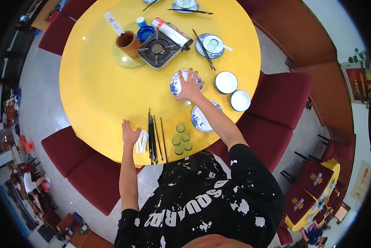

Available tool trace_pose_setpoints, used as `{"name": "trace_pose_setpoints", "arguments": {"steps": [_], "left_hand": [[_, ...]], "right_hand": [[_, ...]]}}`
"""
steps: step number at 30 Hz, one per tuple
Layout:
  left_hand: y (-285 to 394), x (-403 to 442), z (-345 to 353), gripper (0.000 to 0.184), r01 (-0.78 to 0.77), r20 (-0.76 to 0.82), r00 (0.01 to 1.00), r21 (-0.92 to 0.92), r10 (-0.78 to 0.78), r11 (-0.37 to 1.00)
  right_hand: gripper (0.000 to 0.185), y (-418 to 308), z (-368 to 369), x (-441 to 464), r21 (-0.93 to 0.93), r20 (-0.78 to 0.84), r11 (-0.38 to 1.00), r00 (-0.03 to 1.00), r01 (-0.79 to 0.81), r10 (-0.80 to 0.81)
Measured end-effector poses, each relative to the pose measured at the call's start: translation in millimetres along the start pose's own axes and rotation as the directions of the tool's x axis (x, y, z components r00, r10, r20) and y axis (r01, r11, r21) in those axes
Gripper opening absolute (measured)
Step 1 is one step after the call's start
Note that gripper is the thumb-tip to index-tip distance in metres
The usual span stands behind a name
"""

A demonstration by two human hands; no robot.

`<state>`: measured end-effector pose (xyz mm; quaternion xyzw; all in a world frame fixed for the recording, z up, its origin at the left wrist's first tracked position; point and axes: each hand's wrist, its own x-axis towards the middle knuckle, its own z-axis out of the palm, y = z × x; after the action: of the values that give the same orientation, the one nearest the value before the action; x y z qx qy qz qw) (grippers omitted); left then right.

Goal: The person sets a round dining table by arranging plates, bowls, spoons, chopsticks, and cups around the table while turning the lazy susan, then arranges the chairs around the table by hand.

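Note:
My right hand is spread over a white plate with a blue flower pattern, its fingers apart across the middle and far rim. Whether it presses on the plate, I cannot tell. Under my right forearm lies a second blue-patterned plate, partly covered by the arm. My left hand is open at the near left of the yellow table, just beside a stack of white spoons. Several black chopsticks lie to the right of the spoons, followed by a group of small green glasses.
Two stacks of white bowls, one nearer and one farther, stand by the right edge. Farther back are a portable gas stove, a brown pot and a place setting. Dark red chairs surround the table.

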<state>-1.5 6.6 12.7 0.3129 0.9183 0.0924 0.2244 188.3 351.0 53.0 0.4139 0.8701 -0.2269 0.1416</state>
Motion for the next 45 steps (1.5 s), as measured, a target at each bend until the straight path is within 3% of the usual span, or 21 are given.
{"name": "trace_pose_setpoints", "arguments": {"steps": [4, 5, 8, 9, 11, 13, 16, 20, 23, 26, 29, 32, 33, 37, 40, 41, 42, 43, 45], "left_hand": [[-6.6, 2.8, 3.5, 0.080, -0.055, -0.012, 0.998, 0.007, 0.055, 0.998], [-8.8, 2.4, 4.3, 0.080, -0.060, -0.010, 0.998, 0.011, 0.060, 0.998], [-4.5, -1.8, 6.1, 0.081, -0.041, -0.012, 0.999, 0.033, 0.042, 0.999], [-2.9, -1.4, 7.1, 0.082, -0.029, -0.018, 0.999, 0.050, 0.030, 0.998], [3.4, 0.2, 8.0, 0.082, -0.021, -0.019, 1.000, 0.067, 0.023, 0.998], [10.4, -6.2, 4.6, 0.082, -0.021, -0.007, 1.000, 0.070, 0.021, 0.997], [16.5, -10.9, 3.8, 0.079, -0.015, 0.007, 1.000, 0.078, 0.015, 0.997], [27.3, -15.7, 11.3, 0.073, -0.014, 0.017, 1.000, 0.095, 0.012, 0.995], [32.7, -17.7, 19.4, 0.071, -0.012, 0.005, 1.000, 0.107, 0.011, 0.994], [43.0, -22.0, 20.3, 0.071, -0.011, 0.019, 1.000, 0.110, 0.009, 0.994], [43.3, -22.9, 24.6, 0.069, 0.012, 0.013, 1.000, 0.076, -0.013, 0.997], [20.6, -25.4, 42.6, 0.064, -0.089, -0.114, 0.990, -0.064, 0.081, 0.994], [24.0, -31.2, 37.4, 0.061, -0.102, -0.164, 0.984, -0.229, 0.064, 0.968], [-3.5, -69.8, 47.6, 0.060, 0.008, -0.459, 0.886, -0.129, -0.067, 0.992], [-21.3, -102.2, 64.5, 0.062, 0.279, -0.377, 0.884, -0.046, -0.275, 0.959], [-29.8, -108.1, 70.3, 0.063, 0.290, -0.353, 0.887, -0.076, -0.298, 0.954], [-32.8, -110.5, 71.6, 0.057, 0.327, -0.265, 0.895, -0.153, -0.358, 0.932], [-41.9, -112.1, 77.2, 0.054, 0.249, -0.288, 0.910, -0.201, -0.300, 0.948], [-52.1, -109.0, 80.9, 0.048, 0.162, -0.298, 0.922, -0.283, -0.248, 0.945]], "right_hand": [[0.127, 7.6, -9.7, -12.0, 0.008, -0.157, 0.997, 0.984, 0.083, -0.081], [0.113, 10.9, -11.9, -22.7, 0.078, -0.310, 0.990, 0.947, 0.114, -0.084], [0.099, 58.8, 11.9, -31.1, 0.340, -0.565, 0.897, 0.824, 0.282, -0.045], [0.088, 70.8, -0.3, -47.0, 0.254, -0.632, 0.946, 0.775, 0.202, 0.004], [0.094, 90.1, -35.3, -73.7, 0.050, -0.692, 0.996, 0.716, -0.072, 0.086], [0.100, 110.2, -43.3, -71.7, 0.006, -0.577, 0.953, 0.777, -0.304, 0.252], [0.104, 144.6, -37.5, -49.9, 0.086, -0.252, 0.958, 0.924, -0.274, 0.287], [0.101, 130.2, -46.2, -51.3, 0.125, -0.253, 0.952, 0.918, -0.281, 0.304], [0.100, 104.0, -36.2, -44.6, 0.123, -0.473, 0.987, 0.868, -0.107, 0.152], [0.100, 72.6, -19.7, -24.6, 0.084, -0.499, 0.979, 0.858, 0.185, -0.119], [0.100, 47.8, -9.6, -12.0, 0.054, -0.385, 0.985, 0.914, 0.162, -0.129], [0.102, 43.5, 7.5, 1.7, 0.057, -0.342, 0.991, 0.935, 0.117, -0.091], [0.102, 50.7, 12.5, 10.9, 0.060, -0.343, 0.992, 0.935, 0.114, -0.087], [0.094, 34.4, 9.6, 7.5, -0.073, -0.400, 0.994, 0.910, 0.082, -0.105], [0.075, 15.6, 13.1, -19.9, -0.109, -0.587, 0.965, 0.767, 0.240, -0.257], [0.055, -2.4, 26.2, -36.0, 0.016, -0.603, 0.948, 0.759, 0.318, -0.244], [0.052, -22.2, 38.8, -57.0, 0.250, -0.421, 0.905, 0.880, 0.346, -0.220], [0.050, -41.3, 49.9, -79.7, 0.470, -0.210, 0.828, 0.950, 0.306, -0.232], [0.048, -75.3, 67.0, -127.4, 0.463, -0.072, 0.811, 0.927, 0.358, -0.368]]}}
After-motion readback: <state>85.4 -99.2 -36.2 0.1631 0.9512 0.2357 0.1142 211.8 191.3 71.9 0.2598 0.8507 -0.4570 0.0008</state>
